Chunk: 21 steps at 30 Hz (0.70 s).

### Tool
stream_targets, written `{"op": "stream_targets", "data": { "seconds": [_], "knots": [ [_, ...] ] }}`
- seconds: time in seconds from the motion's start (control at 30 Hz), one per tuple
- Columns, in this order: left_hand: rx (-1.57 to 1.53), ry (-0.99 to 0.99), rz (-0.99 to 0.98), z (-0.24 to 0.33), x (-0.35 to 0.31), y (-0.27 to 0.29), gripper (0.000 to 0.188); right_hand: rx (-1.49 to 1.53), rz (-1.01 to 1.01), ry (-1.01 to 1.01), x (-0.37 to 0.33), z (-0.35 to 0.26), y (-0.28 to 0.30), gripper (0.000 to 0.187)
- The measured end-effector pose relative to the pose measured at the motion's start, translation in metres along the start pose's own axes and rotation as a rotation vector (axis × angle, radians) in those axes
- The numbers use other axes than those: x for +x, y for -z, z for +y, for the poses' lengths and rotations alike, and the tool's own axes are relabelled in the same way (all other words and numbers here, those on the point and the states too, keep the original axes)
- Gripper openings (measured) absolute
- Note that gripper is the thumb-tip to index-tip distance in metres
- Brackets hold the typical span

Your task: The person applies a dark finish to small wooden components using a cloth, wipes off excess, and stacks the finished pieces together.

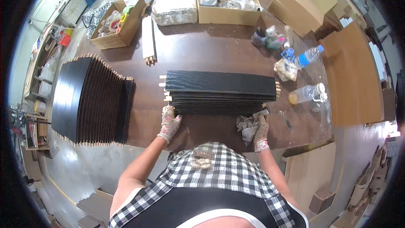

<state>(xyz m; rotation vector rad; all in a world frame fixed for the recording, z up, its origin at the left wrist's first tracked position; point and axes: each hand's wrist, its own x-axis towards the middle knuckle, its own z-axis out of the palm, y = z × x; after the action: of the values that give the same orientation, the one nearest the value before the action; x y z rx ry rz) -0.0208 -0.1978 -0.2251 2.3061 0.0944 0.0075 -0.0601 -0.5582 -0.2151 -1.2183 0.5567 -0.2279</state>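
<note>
Nearest the camera is a black-and-white checked cloth apron (236, 166). On the dark brown, smooth-topped table (202, 137), from the left, a tall fanned stack of flat black panels with pale wooden pegs (90, 101) shows a satin face and ridged layers. Next comes the left hand (169, 126), in a pale knit glove with pink spots, thumb apart, its fingertips at the near left corner of a lower stack of long black wood-grained boards with pale end pegs (221, 86); whether they grip it I cannot tell. That lower stack lies just beyond and between both hands. At its near right corner, the gloved right hand (261, 131) is closed on a crumpled grey cloth rag (248, 127). Farther right lie clear plastic bottles (310, 57).
</note>
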Motion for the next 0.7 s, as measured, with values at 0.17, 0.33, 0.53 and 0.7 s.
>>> {"op": "stream_targets", "data": {
  "seconds": [0.17, 0.33, 0.53, 0.7],
  "knots": [
    [-0.021, -0.041, -0.015, -0.013, -0.017, 0.005, 0.046, 0.015, 0.04, -0.002, -0.023, -0.001, 0.005, 0.032],
    [-0.395, 0.07, 0.003, 0.063, 0.025, 0.079, 0.035, 0.101, 0.098, -0.042, -0.032, -0.011, 0.001, 0.031],
    [0.235, -0.797, -0.16, 0.208, 0.047, 0.151, 0.049, 0.049, 0.137, -0.081, -0.03, -0.013, -0.009, 0.03],
    [0.285, -0.928, -0.141, 0.214, 0.059, 0.145, 0.045, -0.021, 0.053, 0.13, -0.008, 0.011, 0.016, 0.032]
  ]
}}
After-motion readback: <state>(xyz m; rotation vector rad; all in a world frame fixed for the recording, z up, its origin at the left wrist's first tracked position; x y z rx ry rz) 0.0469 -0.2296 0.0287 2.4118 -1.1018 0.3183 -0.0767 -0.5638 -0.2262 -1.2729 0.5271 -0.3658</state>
